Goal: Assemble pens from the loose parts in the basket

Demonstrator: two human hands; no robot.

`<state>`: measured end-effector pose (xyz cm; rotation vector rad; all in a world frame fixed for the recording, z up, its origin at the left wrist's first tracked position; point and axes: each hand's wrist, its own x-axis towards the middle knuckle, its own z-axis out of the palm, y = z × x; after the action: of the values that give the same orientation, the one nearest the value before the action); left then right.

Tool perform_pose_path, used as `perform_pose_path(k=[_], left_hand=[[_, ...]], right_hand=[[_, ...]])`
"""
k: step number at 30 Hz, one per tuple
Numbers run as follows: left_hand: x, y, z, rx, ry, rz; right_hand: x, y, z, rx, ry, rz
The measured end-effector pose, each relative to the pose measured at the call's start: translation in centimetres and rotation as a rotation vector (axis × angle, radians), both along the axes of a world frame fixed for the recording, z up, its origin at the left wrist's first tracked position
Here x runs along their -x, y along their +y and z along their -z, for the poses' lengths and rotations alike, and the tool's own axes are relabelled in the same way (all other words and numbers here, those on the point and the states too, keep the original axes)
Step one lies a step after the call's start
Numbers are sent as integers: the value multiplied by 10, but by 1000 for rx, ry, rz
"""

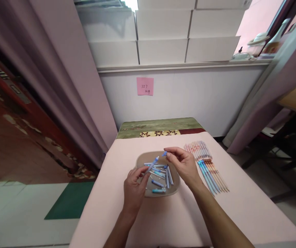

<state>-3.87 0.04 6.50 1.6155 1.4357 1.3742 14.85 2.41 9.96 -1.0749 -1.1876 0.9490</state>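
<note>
A blue pen barrel (152, 165) is pinched in my left hand (135, 184), tilted up to the right above the beige basin. My right hand (182, 163) pinches a small blue piece (164, 153) between thumb and forefinger, a little right of the barrel's upper end and apart from it. Below both hands, the basin (153, 195) holds several blue, white and teal pen parts. One teal piece (158, 190) lies near its front wall.
Right of the basin, blue and orange pens (213, 177) lie in a row, with a patterned row of pens (198, 150) behind them. They rest on a pink-covered table (109, 206). A pink note (145, 86) is on the wall.
</note>
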Motion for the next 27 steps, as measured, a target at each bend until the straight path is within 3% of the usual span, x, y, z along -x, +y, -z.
perform_pose_path(k=[19, 27], left_hand=[[-3, -3, 2, 3, 10, 37], [-11, -6, 6, 164, -185, 109]], right_hand=[[5, -10, -9, -155, -316, 49], [1, -13, -9, -52, -158, 44]])
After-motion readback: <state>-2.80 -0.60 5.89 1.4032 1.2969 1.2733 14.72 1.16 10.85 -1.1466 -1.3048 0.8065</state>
